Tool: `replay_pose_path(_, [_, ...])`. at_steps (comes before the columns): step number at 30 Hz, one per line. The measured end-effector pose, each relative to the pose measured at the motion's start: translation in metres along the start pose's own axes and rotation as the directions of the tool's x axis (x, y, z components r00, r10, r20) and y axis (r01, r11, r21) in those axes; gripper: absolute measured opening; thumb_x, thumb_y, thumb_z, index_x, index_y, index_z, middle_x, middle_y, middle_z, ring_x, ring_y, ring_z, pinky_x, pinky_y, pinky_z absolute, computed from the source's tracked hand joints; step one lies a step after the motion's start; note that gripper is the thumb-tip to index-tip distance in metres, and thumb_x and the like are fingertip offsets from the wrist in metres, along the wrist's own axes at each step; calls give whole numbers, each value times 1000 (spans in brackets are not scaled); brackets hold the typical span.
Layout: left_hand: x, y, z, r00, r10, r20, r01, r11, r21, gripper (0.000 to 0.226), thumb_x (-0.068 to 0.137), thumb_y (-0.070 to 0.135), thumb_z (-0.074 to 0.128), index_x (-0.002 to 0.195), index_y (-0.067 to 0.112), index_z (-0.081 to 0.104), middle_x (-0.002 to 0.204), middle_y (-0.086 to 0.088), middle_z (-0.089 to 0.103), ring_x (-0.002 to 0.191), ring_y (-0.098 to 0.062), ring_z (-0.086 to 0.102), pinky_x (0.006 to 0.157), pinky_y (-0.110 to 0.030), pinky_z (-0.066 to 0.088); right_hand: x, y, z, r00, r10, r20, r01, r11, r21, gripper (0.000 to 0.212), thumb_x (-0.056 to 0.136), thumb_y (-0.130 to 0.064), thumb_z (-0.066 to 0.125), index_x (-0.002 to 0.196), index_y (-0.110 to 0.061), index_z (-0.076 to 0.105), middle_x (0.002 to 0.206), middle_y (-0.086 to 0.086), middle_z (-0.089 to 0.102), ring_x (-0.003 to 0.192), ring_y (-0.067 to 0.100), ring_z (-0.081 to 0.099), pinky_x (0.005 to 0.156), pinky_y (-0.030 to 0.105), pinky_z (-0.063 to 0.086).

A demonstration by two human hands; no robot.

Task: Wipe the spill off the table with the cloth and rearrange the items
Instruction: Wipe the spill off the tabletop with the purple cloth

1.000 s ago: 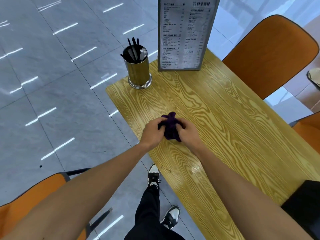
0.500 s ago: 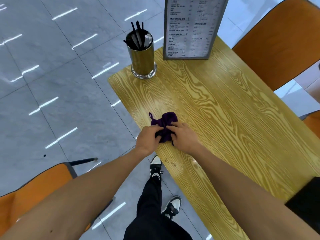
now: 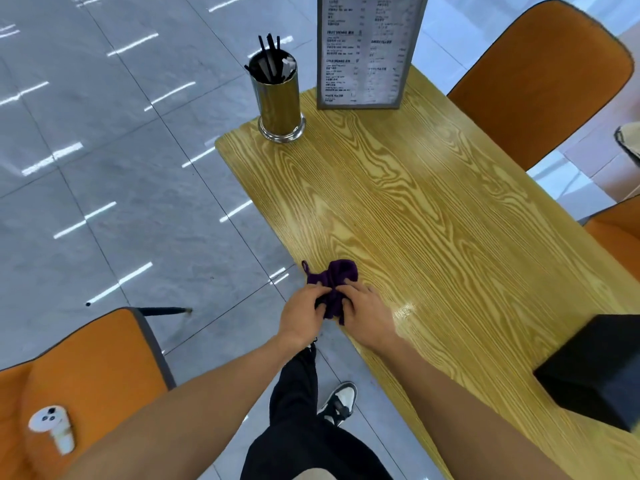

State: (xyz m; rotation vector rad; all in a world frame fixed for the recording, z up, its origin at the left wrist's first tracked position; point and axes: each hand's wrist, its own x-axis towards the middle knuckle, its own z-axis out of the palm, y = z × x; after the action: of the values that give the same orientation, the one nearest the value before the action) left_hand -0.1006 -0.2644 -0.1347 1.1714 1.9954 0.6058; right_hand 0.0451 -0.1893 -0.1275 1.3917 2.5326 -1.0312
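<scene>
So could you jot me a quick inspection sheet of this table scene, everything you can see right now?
Surface: yellow wood-grain table, glossy patch near the hands; no clear spill visible.
Job's things: bunched dark purple cloth at the table's near-left edge.
Clutter: shiny gold metal cup of black straws at the far corner, grey-framed upright menu card beside it, matte black box at right.
Hands: left hand and right hand both grip the cloth.
Cables: nothing seen.
Surroundings: orange chairs, grey tiled floor, white handheld controller on the near-left chair seat.
</scene>
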Motion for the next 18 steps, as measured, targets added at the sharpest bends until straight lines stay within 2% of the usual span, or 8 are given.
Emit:
replay_pose_path(2, [-12,0,9,998,-62,-5,61,992,-113,40,91,0,57,125,18,69,122,0,68,112,-18,63,98,-35,51,-13,1,8,999,31,-29,-29,997,73,38,102,-20,44,136,-23,61,143,-5,58,123,24,49,93,36,47])
replay_pose_path(5, [-28,2,16,992,-127,-1,123,963,-241,42,90,-4,54,122,17,70,117,-1,71,107,-16,66,95,-29,53,-29,5,19,995,85,-52,-68,958,280,36,98,-18,45,126,-25,66,121,-7,68,107,14,60,89,33,51])
replay_pose_path(7, [-36,8,18,987,-158,34,160,928,-336,41,90,-7,52,119,15,72,110,-1,73,99,-15,69,86,-24,57,-39,5,17,985,171,-18,-140,858,493,34,95,-13,47,118,-24,70,106,-7,73,93,11,66,79,32,54])
replay_pose_path(9, [-42,15,18,981,-172,86,192,889,-415,37,92,-6,52,116,14,72,101,-4,74,87,-17,71,75,-26,59,-47,7,9,972,230,54,-210,735,644,34,95,-5,49,111,-22,73,98,-1,75,85,15,69,71,30,54])
replay_pose_path(11, [-45,24,18,973,-178,147,227,858,-461,31,94,-1,54,112,17,71,92,-5,74,71,-17,69,62,-29,56,-53,10,-3,964,245,107,-247,666,704,34,93,-1,50,105,-20,76,98,2,77,89,20,71,76,31,56])
replay_pose_path(12, [-46,29,19,967,-180,178,245,848,-471,28,94,2,56,110,19,70,90,-5,74,67,-16,67,60,-29,55,-55,13,-9,959,253,125,-264,649,714,35,91,0,51,103,-20,76,99,1,77,93,19,71,81,33,57])
replay_pose_path(15, [-41,51,19,951,-176,254,281,833,-476,21,94,8,63,109,21,69,97,-8,74,75,-18,71,71,-31,60,-57,25,-32,942,286,177,-319,593,739,34,89,4,54,105,-16,74,103,2,76,98,21,71,82,29,58])
replay_pose_path(18, [-26,78,19,950,-120,290,254,836,-486,25,91,5,66,115,14,67,102,-12,74,85,-22,73,78,-34,62,-56,39,-62,930,334,152,-333,593,733,33,87,4,56,111,-16,70,108,5,74,102,23,70,82,31,57])
